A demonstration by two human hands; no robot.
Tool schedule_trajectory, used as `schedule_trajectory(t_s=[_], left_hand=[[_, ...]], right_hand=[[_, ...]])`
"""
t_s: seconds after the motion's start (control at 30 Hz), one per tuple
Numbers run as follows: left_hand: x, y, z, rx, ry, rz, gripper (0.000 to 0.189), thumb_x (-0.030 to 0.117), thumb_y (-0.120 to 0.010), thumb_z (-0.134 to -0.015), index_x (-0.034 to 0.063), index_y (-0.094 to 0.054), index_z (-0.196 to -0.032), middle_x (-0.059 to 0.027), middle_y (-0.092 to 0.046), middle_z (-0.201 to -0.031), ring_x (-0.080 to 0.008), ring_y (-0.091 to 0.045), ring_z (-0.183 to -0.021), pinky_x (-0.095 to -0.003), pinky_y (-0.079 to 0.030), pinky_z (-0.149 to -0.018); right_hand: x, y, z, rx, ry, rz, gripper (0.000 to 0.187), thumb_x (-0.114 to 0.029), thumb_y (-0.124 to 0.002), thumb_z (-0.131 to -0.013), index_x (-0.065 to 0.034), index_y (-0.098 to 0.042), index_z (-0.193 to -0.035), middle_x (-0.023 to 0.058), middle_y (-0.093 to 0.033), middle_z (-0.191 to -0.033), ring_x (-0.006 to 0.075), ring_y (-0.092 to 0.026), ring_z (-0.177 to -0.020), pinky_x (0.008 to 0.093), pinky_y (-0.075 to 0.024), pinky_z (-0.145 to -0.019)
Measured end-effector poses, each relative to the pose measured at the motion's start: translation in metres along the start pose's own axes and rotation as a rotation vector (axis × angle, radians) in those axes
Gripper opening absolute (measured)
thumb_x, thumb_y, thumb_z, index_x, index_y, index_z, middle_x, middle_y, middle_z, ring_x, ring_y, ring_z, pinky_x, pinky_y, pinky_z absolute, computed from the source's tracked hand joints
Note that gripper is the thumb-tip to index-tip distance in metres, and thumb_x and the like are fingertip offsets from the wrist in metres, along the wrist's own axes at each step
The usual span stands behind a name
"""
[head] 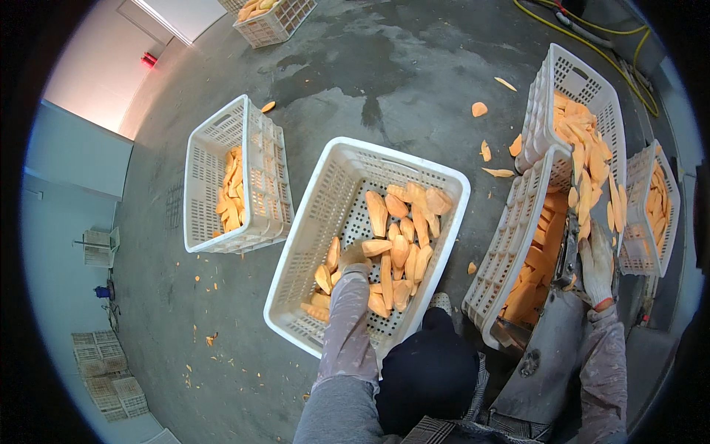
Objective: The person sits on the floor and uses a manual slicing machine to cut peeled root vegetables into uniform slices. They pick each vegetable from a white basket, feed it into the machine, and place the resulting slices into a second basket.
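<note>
In the large white plastic crate (310,222), my gloved left hand (355,256) is at an orange peeled root (377,247), which looks like sweet potato; blur hides whether the fingers grip it. More whole peeled roots (399,250) lie around that hand. On the right, my right hand (598,266) in a whitish glove rests at a metal machine part (568,252), beside long orange slices (585,194); its fingertips are partly hidden. Below the machine's edge, a tilted white crate (499,250) holds flat orange slices (532,277).
Left of the large crate stands a white crate (268,183) with orange pieces. Another crate of slices (538,111) stands upper right, a smaller one (632,244) at far right. Scraps (480,109) lie on the wet concrete floor (377,72). A yellow hose (599,55) runs top right.
</note>
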State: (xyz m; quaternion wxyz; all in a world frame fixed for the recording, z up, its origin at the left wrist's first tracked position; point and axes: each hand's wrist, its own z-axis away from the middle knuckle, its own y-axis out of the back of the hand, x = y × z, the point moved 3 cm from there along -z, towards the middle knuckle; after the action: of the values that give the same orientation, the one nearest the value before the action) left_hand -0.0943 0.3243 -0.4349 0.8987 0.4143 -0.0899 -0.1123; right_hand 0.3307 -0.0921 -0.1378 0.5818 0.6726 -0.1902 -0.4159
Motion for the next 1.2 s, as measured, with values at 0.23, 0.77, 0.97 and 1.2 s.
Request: schedule_trajectory(t_s=[0.23,0.77,0.97,1.2], left_hand=[[0.017,0.034,0.126,0.188,-0.251,0.308,0.043,0.024,-0.076,-0.074,0.0045,-0.072,-0.113,-0.0181,-0.074,-0.11,-0.0351,-0.07,-0.106,-0.0433,-0.055,-0.093],[0.222,0.285,0.424,0.668,-1.495,0.571,0.06,0.013,-0.076,-0.084,0.0,-0.055,-0.139,-0.0198,-0.061,-0.135,-0.0379,-0.057,-0.127,-0.0451,-0.046,-0.107],[0.068,0.089,0.192,0.417,-0.5,0.894,0.066,0.025,-0.063,-0.094,-0.0052,-0.042,-0.149,-0.0238,-0.053,-0.147,-0.0323,-0.054,-0.134,-0.0381,-0.041,-0.113],[0.014,-0.013,0.158,0.027,0.082,0.501,0.084,0.037,-0.063,-0.087,-0.0013,-0.035,-0.156,-0.0272,-0.039,-0.158,-0.0378,-0.04,-0.146,-0.0406,-0.033,-0.12]], right_hand=[[0.005,0.007,0.005,0.134,0.018,-0.113,0.055,-0.026,-0.052,-0.105,0.0018,-0.043,-0.151,0.0212,-0.049,-0.152,0.0339,-0.046,-0.141,0.0394,-0.0349,-0.116],[-0.151,0.151,0.144,0.201,0.163,-0.777,0.063,0.0,-0.071,-0.08,0.0039,-0.053,-0.141,0.0181,-0.057,-0.134,0.029,-0.056,-0.128,0.0366,-0.0444,-0.109],[-0.051,0.089,0.247,0.252,-0.111,-0.299,0.055,-0.006,-0.066,-0.087,0.0027,-0.053,-0.14,0.0254,-0.05,-0.144,0.0395,-0.051,-0.133,0.0426,-0.0412,-0.111],[-0.057,0.052,0.156,0.368,-0.033,0.086,0.04,-0.007,-0.056,-0.094,0.004,-0.056,-0.133,0.0314,-0.047,-0.147,0.0489,-0.044,-0.136,0.0497,-0.0352,-0.115]])
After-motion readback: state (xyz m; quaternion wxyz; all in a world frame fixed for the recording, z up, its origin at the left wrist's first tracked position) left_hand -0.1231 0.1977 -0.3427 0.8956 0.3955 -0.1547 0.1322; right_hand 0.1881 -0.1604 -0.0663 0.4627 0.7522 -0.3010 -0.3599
